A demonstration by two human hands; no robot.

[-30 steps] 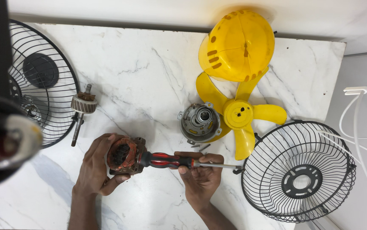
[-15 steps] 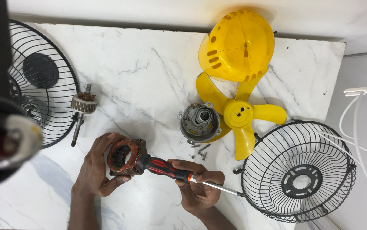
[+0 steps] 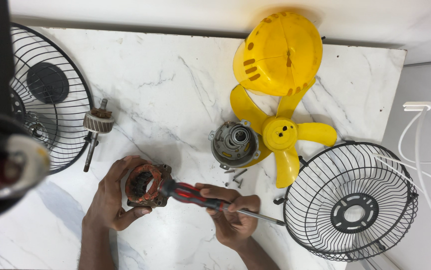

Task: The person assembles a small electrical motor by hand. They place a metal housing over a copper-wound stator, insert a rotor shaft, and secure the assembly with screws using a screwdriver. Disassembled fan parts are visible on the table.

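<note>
Left hand [image 3: 110, 200] grips a copper-wound motor stator [image 3: 146, 185], held just above the white marble table [image 3: 165, 90]. Right hand [image 3: 233, 220] is closed around a red-and-black screwdriver [image 3: 195, 196]; handle end touches the stator, metal shaft points toward the black wire fan guard [image 3: 350, 200]. Loose screws [image 3: 235, 175] lie near the grey motor housing [image 3: 234, 144], beside the yellow fan blade [image 3: 283, 137].

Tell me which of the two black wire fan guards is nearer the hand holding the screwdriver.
The fan guard at lower right: the screwdriver in the right hand nearly reaches its rim. The other guard lies at the table's far left edge.
</note>
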